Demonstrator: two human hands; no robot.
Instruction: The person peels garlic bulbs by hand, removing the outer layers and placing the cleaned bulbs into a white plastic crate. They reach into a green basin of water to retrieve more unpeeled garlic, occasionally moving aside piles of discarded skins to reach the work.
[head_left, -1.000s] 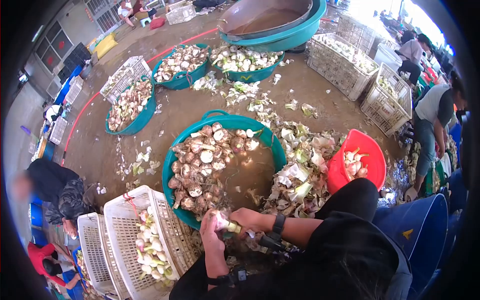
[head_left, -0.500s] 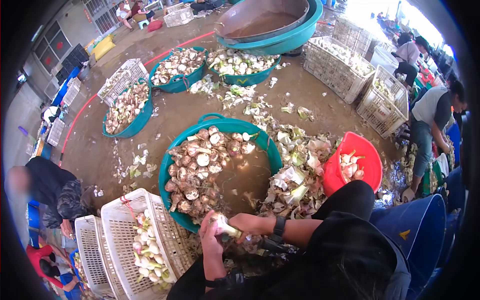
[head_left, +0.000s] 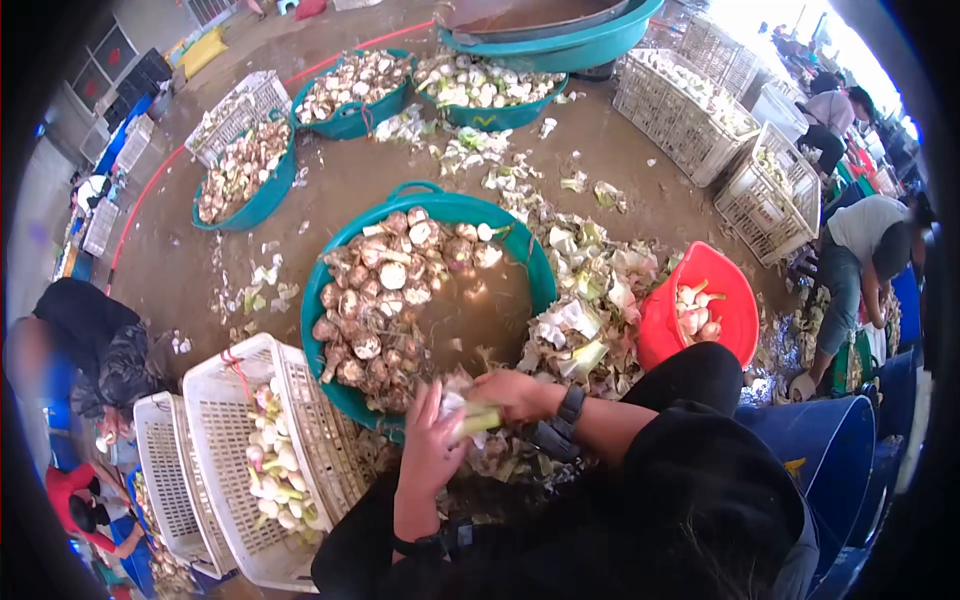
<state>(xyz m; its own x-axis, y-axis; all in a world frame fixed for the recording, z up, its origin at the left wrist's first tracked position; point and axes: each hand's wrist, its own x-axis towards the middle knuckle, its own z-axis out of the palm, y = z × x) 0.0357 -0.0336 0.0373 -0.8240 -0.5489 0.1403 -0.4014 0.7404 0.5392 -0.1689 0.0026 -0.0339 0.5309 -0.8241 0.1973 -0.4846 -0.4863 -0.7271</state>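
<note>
My left hand (head_left: 430, 445) is closed around a garlic bulb (head_left: 474, 418), its pale green stem pointing right. My right hand (head_left: 522, 394) has its fingers curled at the bulb's upper side; the fingertips are blurred and partly hidden. Both hands are over the near rim of a teal tub (head_left: 543, 280). In that tub, unpeeled garlic bulbs (head_left: 365, 300) with brown skins and roots lie heaped on the left, beside muddy water. Cleaned garlic (head_left: 280, 460) lies in a white plastic crate (head_left: 215, 400) left of my hands. A red bucket (head_left: 740, 320) on the right holds several pale bulbs.
Garlic skins (head_left: 590, 320) are piled between tub and bucket. A blue barrel (head_left: 815, 450) stands close on my right. More garlic-filled tubs (head_left: 245, 212) and crates (head_left: 690, 125) stand farther off. A person in dark clothes (head_left: 85, 340) is at left, another (head_left: 865, 240) at right.
My right hand has shifted from the stem end to the upper side of the bulb. My left hand has turned, and the stem now shows beside its fingers. The view has tilted slightly.
</note>
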